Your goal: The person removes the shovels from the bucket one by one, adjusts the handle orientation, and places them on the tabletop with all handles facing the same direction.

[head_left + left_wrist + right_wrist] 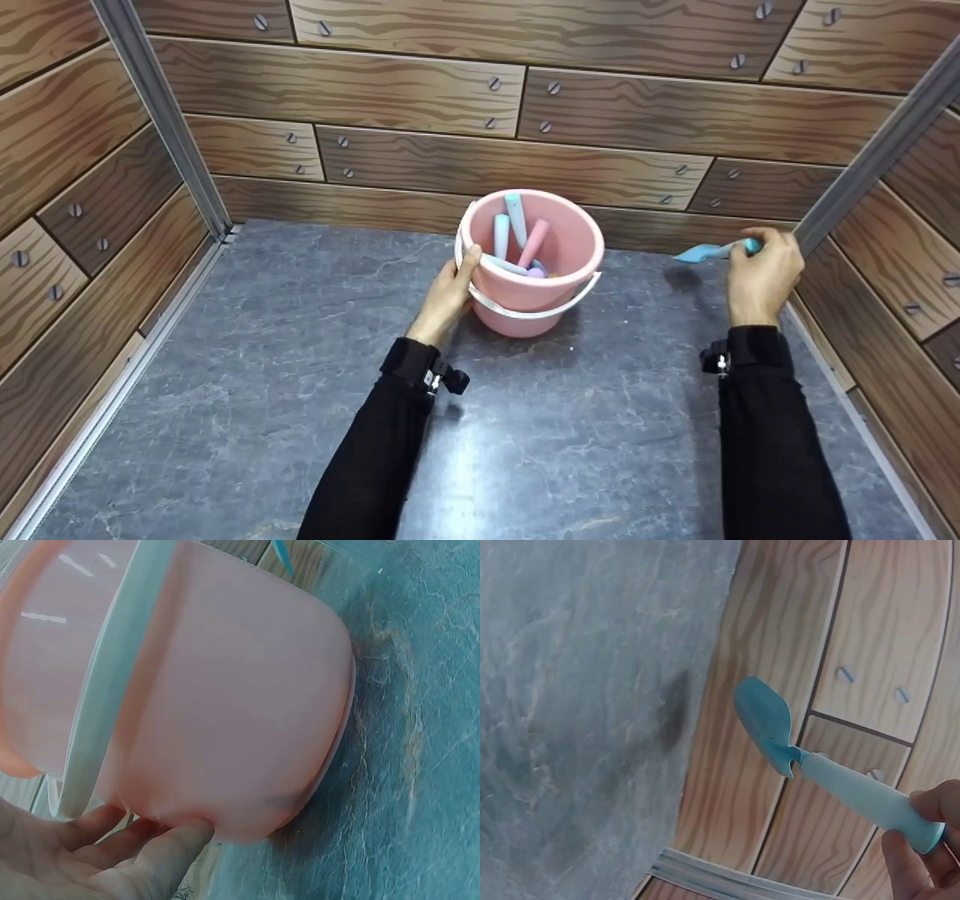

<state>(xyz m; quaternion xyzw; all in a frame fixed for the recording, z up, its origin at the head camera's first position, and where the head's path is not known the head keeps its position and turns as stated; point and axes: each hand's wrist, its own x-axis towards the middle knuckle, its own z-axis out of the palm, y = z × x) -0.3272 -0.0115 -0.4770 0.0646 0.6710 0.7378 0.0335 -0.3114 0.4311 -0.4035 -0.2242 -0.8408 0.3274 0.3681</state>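
Several handled tools [534, 244] are already sitting in the pink bucket [517, 298], centre frame, left grip [444, 294] clamping its side; right grip [765, 275] is pinching the blue scoop [703, 253], right of frame, not yet in.

Open floor [300, 337] leaves a broad path between the left wall [82, 225] and the bucket [517, 296], whose left side the left hand [444, 296] blocks. Tool grips [534, 244] crowd the bucket's mouth, with room at the right. Another gap runs rightward to the blue scoop [701, 253]. Far and right walls bar passage beyond.
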